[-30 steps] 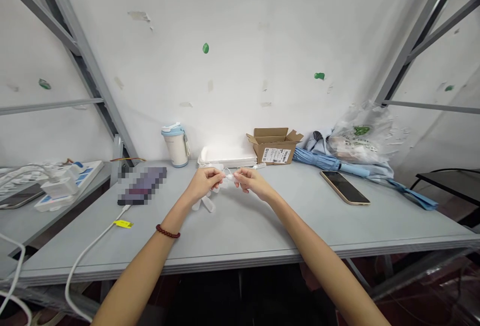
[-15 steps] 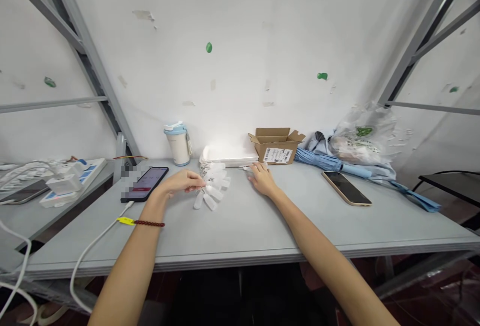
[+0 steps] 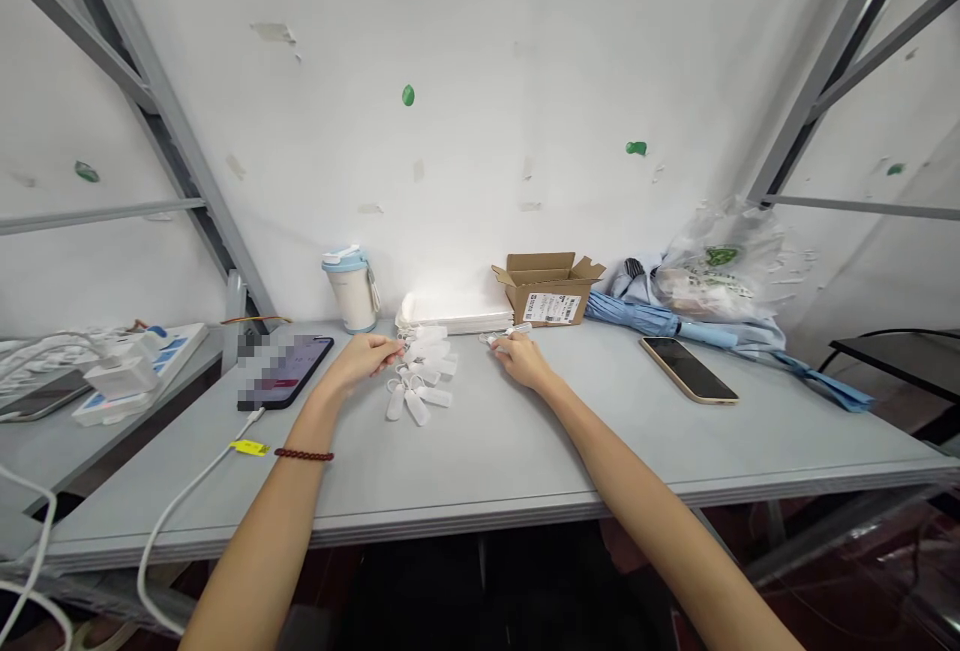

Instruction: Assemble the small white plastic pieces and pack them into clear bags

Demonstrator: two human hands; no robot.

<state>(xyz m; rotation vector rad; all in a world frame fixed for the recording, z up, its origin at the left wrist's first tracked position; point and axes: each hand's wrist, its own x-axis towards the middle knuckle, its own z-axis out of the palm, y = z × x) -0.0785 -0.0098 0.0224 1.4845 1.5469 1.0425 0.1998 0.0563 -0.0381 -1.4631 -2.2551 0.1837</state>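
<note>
My left hand (image 3: 375, 357) is closed in a pinch at the upper left edge of a pile of white tags (image 3: 431, 371) with thin loops. What its fingertips hold, if anything, is too small to make out. Several tags lie fanned toward the table's front, such as one white tag (image 3: 416, 407). Over to the right, my right hand (image 3: 521, 361) rests low on the table with curled fingers, pinched on a small whitish tag (image 3: 492, 339). Another pale tag (image 3: 520, 328) shows just behind its knuckles. A stack of white flat packets (image 3: 457, 315) lies behind both hands.
Along the wall stand a cream and blue cup (image 3: 352, 293) and an open cardboard box (image 3: 551, 293). A folded blue umbrella (image 3: 637, 315) and a plastic bag (image 3: 712, 276) lie right. One phone (image 3: 688, 369) lies right; another phone (image 3: 300, 376), with a white cable (image 3: 191, 486), lies left.
My left hand has moved back from the front tags to the pile's upper edge. One front tag now lies turned more sideways. My right hand's fingers have drawn together, and the view has shifted slightly.
</note>
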